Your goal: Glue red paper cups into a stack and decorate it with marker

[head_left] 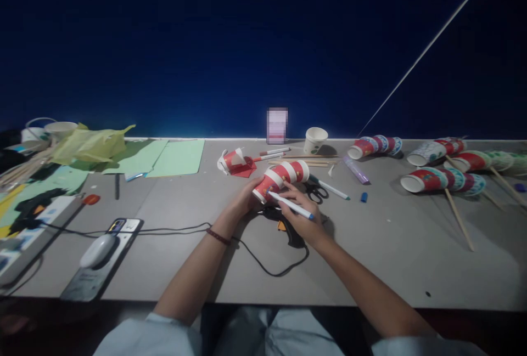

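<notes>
My left hand (244, 201) is closed around the lower left end of a red-and-white striped paper-cup tube (284, 174), which tilts up to the right. Between the fingers of my right hand (303, 210) is a white marker (293, 205) with a blue end, its tip at the red band near the tube's lower end. Small coloured marks show on the red bands. Beneath my hands lies a black hot glue gun (293, 231) with an orange trigger, partly hidden. Black scissors (318, 193) rest just beyond my right hand.
More decorated cup tubes (442, 180), some with sticks, lie at the right. A white cup (315, 140), cut red cup pieces (235, 163) and a teal-tipped marker (335, 188) are at the back. On the left are a power strip (41, 235), a phone (102, 260) and green paper (177, 157).
</notes>
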